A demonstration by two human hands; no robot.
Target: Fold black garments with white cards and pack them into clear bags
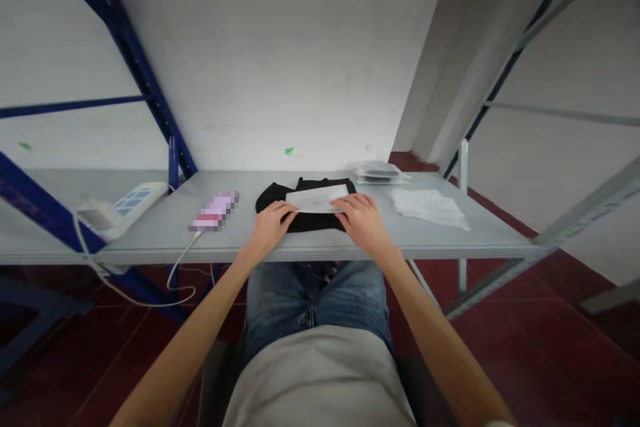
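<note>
At twelve o'clock on the table, I see the white sheet on black cloth, long axis nearly nine-to-three; left hand touches its eight-o'clock corner, right hand overlaps four o'clock. Whether fingers pinch or press, I can't tell.

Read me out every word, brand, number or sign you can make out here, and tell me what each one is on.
No text can be read anywhere in this picture.
Phone: screen pixelated, unreadable.
White sheet on the black cloth: any print is too faint to read.
Grey beam at right: faint marks, too blurred to read.
Power strip and stacked packets: any lettering is too small to read.
</note>
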